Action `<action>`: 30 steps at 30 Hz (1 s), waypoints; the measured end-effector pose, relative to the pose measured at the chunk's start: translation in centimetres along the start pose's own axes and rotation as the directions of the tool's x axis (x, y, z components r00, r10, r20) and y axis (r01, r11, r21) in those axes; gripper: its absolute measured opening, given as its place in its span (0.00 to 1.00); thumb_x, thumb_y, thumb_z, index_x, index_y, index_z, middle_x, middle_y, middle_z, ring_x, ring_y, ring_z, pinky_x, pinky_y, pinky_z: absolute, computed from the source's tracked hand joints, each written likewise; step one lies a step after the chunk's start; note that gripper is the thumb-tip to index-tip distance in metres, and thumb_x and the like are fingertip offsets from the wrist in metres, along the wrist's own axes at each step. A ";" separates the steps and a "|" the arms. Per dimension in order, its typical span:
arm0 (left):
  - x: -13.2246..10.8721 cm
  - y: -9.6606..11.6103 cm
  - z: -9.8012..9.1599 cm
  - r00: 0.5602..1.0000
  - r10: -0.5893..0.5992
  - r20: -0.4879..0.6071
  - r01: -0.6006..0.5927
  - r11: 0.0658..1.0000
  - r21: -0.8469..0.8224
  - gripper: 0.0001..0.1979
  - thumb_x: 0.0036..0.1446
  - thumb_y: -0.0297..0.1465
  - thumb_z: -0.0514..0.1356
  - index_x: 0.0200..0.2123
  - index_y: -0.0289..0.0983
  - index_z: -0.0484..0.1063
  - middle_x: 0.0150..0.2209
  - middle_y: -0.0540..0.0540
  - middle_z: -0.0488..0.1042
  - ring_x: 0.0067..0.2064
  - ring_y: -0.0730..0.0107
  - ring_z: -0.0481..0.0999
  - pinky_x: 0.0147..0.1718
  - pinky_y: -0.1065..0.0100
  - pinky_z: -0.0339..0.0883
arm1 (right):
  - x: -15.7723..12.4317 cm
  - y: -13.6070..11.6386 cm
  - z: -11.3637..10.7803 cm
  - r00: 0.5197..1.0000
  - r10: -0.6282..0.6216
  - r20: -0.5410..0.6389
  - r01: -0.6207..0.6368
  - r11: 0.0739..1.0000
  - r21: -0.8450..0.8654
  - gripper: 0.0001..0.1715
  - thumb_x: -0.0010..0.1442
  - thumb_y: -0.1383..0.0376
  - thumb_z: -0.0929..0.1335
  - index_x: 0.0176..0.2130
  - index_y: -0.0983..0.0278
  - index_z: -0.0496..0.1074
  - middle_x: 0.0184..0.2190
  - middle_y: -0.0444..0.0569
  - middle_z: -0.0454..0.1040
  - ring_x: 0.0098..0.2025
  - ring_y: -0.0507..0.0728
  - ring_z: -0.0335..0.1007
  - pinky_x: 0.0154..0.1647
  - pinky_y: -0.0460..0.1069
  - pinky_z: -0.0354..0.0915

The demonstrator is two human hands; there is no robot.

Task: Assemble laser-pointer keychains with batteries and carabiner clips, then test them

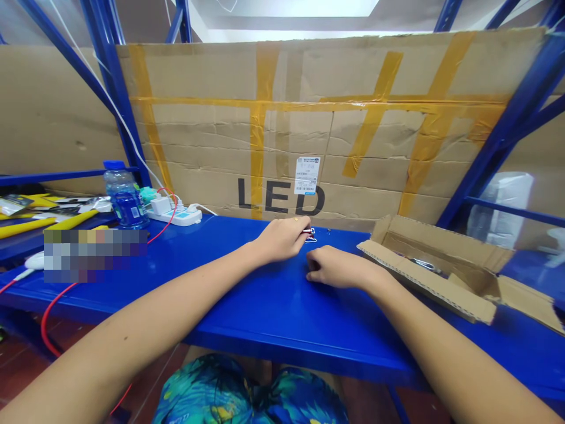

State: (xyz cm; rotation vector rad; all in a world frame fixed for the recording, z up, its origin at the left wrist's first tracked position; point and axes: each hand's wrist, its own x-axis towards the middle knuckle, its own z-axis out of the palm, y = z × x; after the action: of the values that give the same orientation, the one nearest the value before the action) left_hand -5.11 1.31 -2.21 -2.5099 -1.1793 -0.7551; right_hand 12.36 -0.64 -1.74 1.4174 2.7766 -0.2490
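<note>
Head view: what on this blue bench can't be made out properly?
Head view: the small metal clip-like piece at the left hand is too small to identify, and the fingers partly hide it.
Head view: the cardboard box's flaps hide most of its contents.
Head view: a pixelated patch hides part of the blue bench.

left hand [281,238] pinching binder clip [309,234], right hand [336,266] on blue bench [247,312]

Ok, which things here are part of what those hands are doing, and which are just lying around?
Part of it:
left hand, pinching a small metal clip
right hand, resting on the blue bench beside the clip

Just lying around:
water bottle
white power strip
open cardboard box
</note>
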 end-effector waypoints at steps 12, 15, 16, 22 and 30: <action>0.0 0.0 0.0 1.000 -0.019 -0.001 0.019 1.000 0.000 0.06 0.64 0.29 0.51 0.41 0.36 0.66 0.39 0.43 0.76 0.40 0.62 0.76 0.37 0.64 0.66 | 0.7 0.2 0.6 0.992 -0.114 -0.045 0.117 0.991 0.062 0.12 0.48 0.78 0.65 0.32 0.65 0.70 0.34 0.51 0.75 0.34 0.55 0.66 0.32 0.47 0.58; 0.0 -0.1 0.0 1.000 -0.017 0.002 0.017 1.000 -0.018 0.06 0.64 0.29 0.51 0.41 0.36 0.66 0.39 0.43 0.76 0.40 0.62 0.76 0.37 0.64 0.66 | 0.8 0.2 0.9 0.991 -0.114 -0.071 0.117 0.992 0.039 0.12 0.48 0.78 0.65 0.32 0.65 0.68 0.34 0.53 0.74 0.34 0.56 0.65 0.32 0.47 0.57; 0.0 -0.1 -0.1 1.000 -0.018 0.002 0.018 1.000 -0.026 0.06 0.64 0.29 0.51 0.41 0.36 0.66 0.39 0.43 0.76 0.40 0.62 0.76 0.36 0.64 0.66 | 1.0 0.2 1.0 0.991 -0.107 -0.081 0.111 0.993 0.049 0.12 0.49 0.79 0.64 0.33 0.65 0.68 0.34 0.53 0.74 0.34 0.56 0.65 0.32 0.47 0.58; 0.0 -0.1 0.0 0.998 -0.063 -0.008 0.061 0.991 -0.116 0.07 0.62 0.29 0.52 0.43 0.36 0.65 0.37 0.43 0.76 0.36 0.62 0.75 0.33 0.64 0.65 | 2.4 1.6 1.4 0.967 -0.036 -0.253 0.099 0.965 0.242 0.15 0.49 0.79 0.64 0.36 0.66 0.68 0.35 0.53 0.76 0.35 0.56 0.69 0.34 0.47 0.60; 0.3 0.0 0.5 0.993 -0.113 0.016 0.109 0.898 -0.427 0.07 0.58 0.34 0.58 0.35 0.36 0.69 0.30 0.48 0.74 0.31 0.69 0.70 0.29 0.69 0.60 | 3.2 3.3 0.3 0.854 0.151 -0.498 0.271 0.688 0.674 0.14 0.49 0.73 0.68 0.39 0.64 0.68 0.26 0.46 0.78 0.28 0.54 0.73 0.30 0.48 0.66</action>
State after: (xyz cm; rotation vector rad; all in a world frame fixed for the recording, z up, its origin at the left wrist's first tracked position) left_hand -4.80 1.76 -2.43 -2.7939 -1.2787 -1.1672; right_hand 13.12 3.77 -2.79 1.7191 3.3581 -1.3075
